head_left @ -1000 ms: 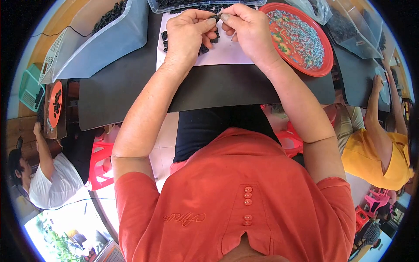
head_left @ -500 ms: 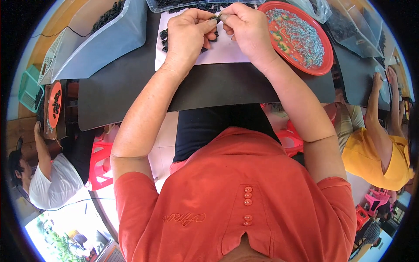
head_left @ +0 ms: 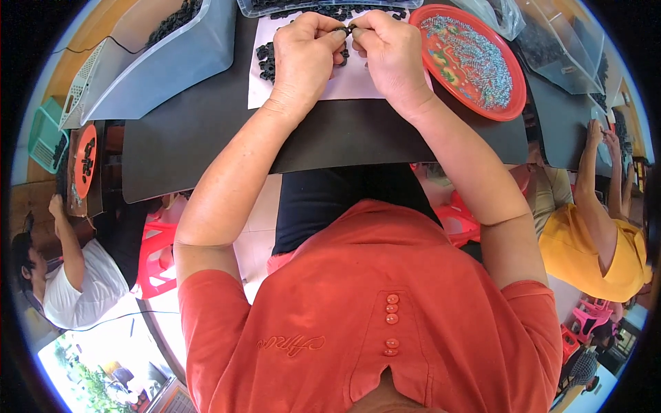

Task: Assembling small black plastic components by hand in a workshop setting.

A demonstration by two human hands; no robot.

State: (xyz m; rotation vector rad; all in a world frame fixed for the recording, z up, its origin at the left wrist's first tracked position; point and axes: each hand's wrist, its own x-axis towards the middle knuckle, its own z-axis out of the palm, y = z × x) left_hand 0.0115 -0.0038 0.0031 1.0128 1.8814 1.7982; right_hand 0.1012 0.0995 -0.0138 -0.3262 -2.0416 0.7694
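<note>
Over the far part of the table, my left hand pinches a small black part between thumb and forefinger. My right hand meets it from the other side, its thumb and forefinger closed at the part's right end. The part is too small to make out its exact kind. Beneath both hands lies a white sheet. A pile of similar small black parts rests on it, partly hidden by my left hand. Right of my right hand is a red patterned tray holding many tiny silvery pieces.
A clear tub with black parts stands left on the dark table. Another shallow clear container sits at the far edge. More clear bins stand right. Co-workers sit at the left and right.
My hands stay together but have turned slightly, so the black part shows more plainly between the fingertips. The right co-worker's hands have come together. The view has shifted a little.
</note>
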